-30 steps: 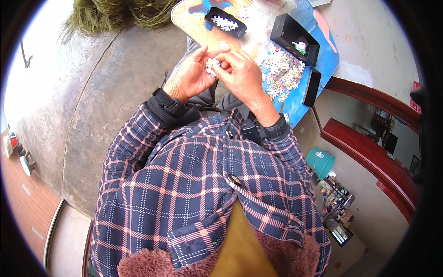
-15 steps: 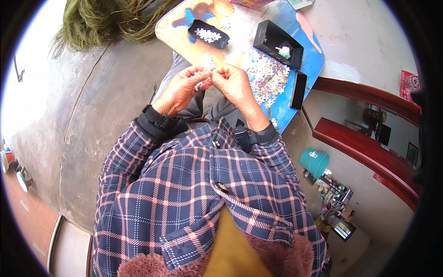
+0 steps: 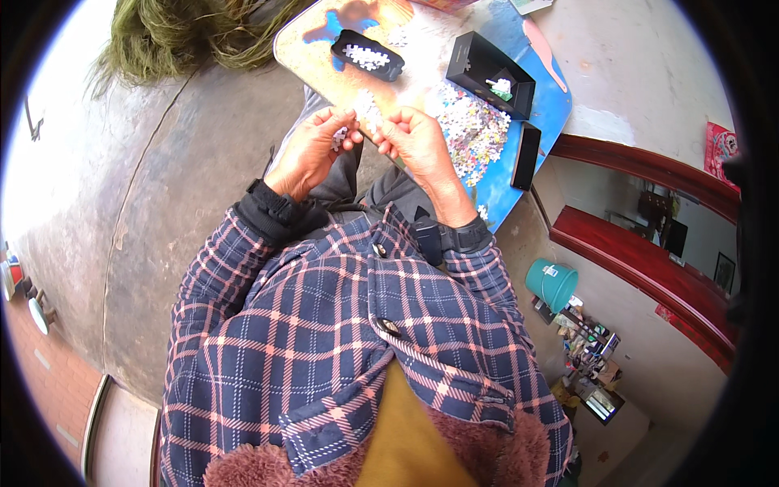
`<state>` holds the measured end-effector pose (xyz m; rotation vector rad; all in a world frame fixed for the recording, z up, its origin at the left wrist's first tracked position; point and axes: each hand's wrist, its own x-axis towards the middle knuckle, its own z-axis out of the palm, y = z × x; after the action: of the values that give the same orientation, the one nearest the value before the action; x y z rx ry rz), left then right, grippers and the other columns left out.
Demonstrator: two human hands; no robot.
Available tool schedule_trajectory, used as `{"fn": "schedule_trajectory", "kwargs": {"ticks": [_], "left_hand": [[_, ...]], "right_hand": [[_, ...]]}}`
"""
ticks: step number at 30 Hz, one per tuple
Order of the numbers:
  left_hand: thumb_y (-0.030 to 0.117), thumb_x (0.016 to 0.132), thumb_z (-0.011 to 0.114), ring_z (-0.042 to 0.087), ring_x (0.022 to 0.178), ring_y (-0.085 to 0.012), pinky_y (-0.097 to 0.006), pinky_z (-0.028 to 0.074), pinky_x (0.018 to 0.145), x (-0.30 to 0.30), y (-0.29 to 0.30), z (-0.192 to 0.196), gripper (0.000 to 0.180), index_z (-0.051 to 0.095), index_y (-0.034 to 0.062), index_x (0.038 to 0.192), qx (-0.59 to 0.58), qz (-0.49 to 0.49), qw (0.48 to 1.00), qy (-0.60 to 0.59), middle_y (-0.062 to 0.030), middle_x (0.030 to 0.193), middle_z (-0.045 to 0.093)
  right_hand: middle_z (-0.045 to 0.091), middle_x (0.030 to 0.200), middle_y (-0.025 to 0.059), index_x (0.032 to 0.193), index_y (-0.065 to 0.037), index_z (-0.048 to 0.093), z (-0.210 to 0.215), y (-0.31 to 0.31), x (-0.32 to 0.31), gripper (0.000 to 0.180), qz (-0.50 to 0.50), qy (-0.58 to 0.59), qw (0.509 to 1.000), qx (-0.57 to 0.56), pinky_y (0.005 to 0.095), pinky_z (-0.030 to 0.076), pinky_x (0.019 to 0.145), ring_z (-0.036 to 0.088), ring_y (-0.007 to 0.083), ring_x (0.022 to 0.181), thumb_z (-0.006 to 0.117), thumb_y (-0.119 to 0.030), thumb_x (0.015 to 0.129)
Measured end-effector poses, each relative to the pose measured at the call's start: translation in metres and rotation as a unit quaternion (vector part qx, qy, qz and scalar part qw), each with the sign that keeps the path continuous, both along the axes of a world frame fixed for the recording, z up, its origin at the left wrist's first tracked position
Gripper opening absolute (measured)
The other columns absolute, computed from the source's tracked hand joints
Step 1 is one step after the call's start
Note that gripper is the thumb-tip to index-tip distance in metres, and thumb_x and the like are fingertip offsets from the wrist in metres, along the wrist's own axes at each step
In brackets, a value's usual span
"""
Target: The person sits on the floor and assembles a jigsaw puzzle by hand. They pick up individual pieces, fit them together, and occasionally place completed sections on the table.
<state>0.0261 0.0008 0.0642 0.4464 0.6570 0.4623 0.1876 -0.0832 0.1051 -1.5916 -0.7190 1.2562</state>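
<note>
My left hand is closed on a small cluster of jigsaw puzzle pieces, held in the fingers just off the table's near edge. To its right, my right hand is closed, thumb and fingertips pinched together; whatever is in them is too small to make out. A gap separates the two hands. Beyond them, pale puzzle pieces lie near the table edge. A large heap of mixed puzzle pieces spreads to the right of my right hand. Farther off, a black tray holds white pieces.
On the picture-printed table stands an open black box with a small white-and-green item inside. A flat black slab lies by the right edge, beyond it a pink strip-shaped object. A teal bucket stands on the floor at right.
My hands have moved apart: the left slightly left with its cluster of puzzle pieces, the right slightly to the right. Before, their fingertips met over the cluster.
</note>
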Motion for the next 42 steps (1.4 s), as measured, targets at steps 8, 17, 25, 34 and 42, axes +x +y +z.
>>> {"fn": "schedule_trajectory", "kwargs": {"ticks": [8,17,25,34,42], "left_hand": [[0.016,0.092,0.061,0.059,0.069,-0.0119,-0.02,0.043,0.056,-0.002,0.002,0.004,0.013,0.061,0.0028,0.093,-0.011,-0.047,0.998,-0.03,-0.0043,0.081,0.062],[0.02,0.092,0.065,0.058,0.065,-0.0079,-0.017,0.04,0.053,-0.003,0.0,0.007,0.018,0.064,0.0028,0.098,-0.008,-0.082,0.995,-0.062,-0.0017,0.08,0.062],[0.019,0.09,0.067,0.057,0.064,-0.0075,-0.018,0.039,0.053,-0.001,0.0,0.005,0.014,0.064,0.0047,0.092,0.016,-0.091,0.995,-0.044,-0.0009,0.077,0.061],[0.018,0.091,0.065,0.055,0.065,-0.0072,-0.018,0.038,0.054,0.0,0.0,0.002,0.013,0.063,0.005,0.09,0.021,-0.031,0.999,-0.024,0.0001,0.076,0.06],[0.018,0.091,0.065,0.055,0.062,-0.0073,-0.018,0.038,0.053,0.001,-0.002,-0.001,0.012,0.063,0.0057,0.089,0.046,-0.038,0.998,0.014,-0.0001,0.072,0.06]], "right_hand": [[0.066,0.083,0.0024,0.091,-0.003,0.061,-0.005,0.001,0.001,0.012,-0.013,-0.309,0.938,0.154,0.0219,0.051,0.067,0.062,0.0081,0.071,0.068,0.002,0.083],[0.066,0.091,0.009,0.09,-0.005,0.061,0.001,0.003,0.004,0.028,0.067,-0.501,0.794,0.338,0.0299,0.052,0.069,0.065,0.0231,0.081,0.069,0.011,0.068],[0.066,0.089,0.0083,0.092,-0.004,0.062,-0.003,0.002,0.0,0.023,0.045,-0.486,0.82,0.299,0.0284,0.052,0.07,0.066,0.0195,0.079,0.069,0.008,0.074],[0.067,0.079,0.0027,0.094,-0.001,0.066,-0.012,-0.002,-0.005,0.017,0.015,-0.263,0.957,0.118,0.0225,0.049,0.065,0.06,0.0062,0.072,0.066,-0.017,0.09],[0.063,0.08,-0.0022,0.094,0.0,0.065,-0.012,-0.001,-0.006,0.018,0.022,-0.188,0.979,0.074,0.0198,0.046,0.065,0.055,0.0039,0.072,0.065,-0.017,0.092]]}}
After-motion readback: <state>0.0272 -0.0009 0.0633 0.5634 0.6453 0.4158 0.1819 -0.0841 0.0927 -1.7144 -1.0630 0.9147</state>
